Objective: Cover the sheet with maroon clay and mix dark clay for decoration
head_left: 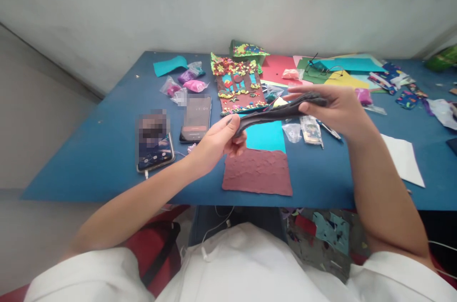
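Observation:
A strip of black modelling clay (271, 114) is stretched between my two hands above the table. My left hand (228, 137) pinches its lower left end between thumb and fingers. At the raised end, my right hand (332, 104) grips the clay with thumb below and fingers over the top. Beneath the strip lies a bright blue sheet (266, 136), its near part covered by a flat layer of brown clay (257, 173). Beyond it stands a decorated clay piece (237, 85) with small colourful flowers and dots.
Two phones (155, 142) (195, 118) lie on the left of the blue table (107, 116). Bagged clay (195, 85) sits behind them. Coloured paper (352, 65), glasses (321, 71), a pen (330, 131) and a white sheet (403, 159) are to the right.

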`<move>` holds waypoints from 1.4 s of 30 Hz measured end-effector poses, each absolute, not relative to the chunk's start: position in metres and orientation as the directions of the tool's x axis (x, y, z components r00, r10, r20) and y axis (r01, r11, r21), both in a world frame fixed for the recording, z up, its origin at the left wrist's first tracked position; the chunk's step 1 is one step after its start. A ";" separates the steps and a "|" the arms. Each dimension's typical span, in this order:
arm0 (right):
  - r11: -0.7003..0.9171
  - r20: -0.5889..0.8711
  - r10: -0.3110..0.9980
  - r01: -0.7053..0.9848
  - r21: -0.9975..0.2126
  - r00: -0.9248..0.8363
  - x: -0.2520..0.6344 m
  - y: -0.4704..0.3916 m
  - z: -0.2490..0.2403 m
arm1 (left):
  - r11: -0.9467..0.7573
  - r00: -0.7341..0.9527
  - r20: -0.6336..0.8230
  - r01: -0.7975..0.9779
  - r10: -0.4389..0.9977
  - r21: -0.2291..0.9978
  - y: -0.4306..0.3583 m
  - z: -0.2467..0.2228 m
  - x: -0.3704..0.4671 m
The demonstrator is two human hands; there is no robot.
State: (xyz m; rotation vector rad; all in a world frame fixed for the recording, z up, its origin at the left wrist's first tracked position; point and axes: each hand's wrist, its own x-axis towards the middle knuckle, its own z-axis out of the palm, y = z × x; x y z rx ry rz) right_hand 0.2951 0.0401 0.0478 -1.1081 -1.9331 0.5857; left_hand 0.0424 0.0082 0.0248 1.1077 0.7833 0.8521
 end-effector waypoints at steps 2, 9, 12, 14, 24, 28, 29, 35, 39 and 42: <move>0.547 0.399 0.822 0.369 -0.751 -0.406 0.279 0.030 0.045 | 0.235 0.502 -0.122 -0.168 0.856 0.957 0.008 0.023 0.045; 0.668 0.385 0.673 0.297 -0.682 -0.631 0.227 0.007 0.021 | 0.259 0.716 -0.159 -0.031 0.680 0.965 0.001 0.020 0.049; 0.738 0.458 0.612 0.258 -0.624 -0.645 0.225 0.006 0.019 | 0.203 0.814 -0.127 0.012 0.567 0.979 0.005 0.023 0.044; 0.775 0.514 0.574 0.221 -0.592 -0.638 0.225 0.005 0.021 | 0.161 0.866 -0.170 0.106 0.470 0.981 0.008 0.024 0.040; 0.656 0.458 0.751 0.458 -0.599 -0.476 0.257 0.019 0.040 | 0.290 0.718 -0.230 0.041 0.657 0.956 0.005 0.028 0.040; 0.584 0.614 0.776 0.531 -0.614 -0.144 0.273 0.029 0.045 | 0.343 0.691 -0.221 -0.041 0.688 0.939 0.012 0.029 0.040; 0.593 0.634 0.765 0.508 -0.624 -0.115 0.275 0.030 0.046 | 0.363 0.678 -0.227 -0.063 0.700 0.930 0.013 0.029 0.040; 0.745 0.517 0.645 0.313 -0.589 -0.563 0.251 0.016 0.039 | 0.412 0.688 -0.228 -0.112 0.688 0.904 0.011 0.029 0.046; 0.803 0.455 0.550 0.296 -0.517 -0.700 0.232 0.011 0.023 | 0.302 0.839 -0.136 -0.035 0.527 0.953 0.010 0.023 0.042; 0.787 0.440 0.568 0.302 -0.538 -0.695 0.230 0.009 0.019 | 0.198 0.867 -0.176 0.092 0.465 0.976 0.011 0.021 0.039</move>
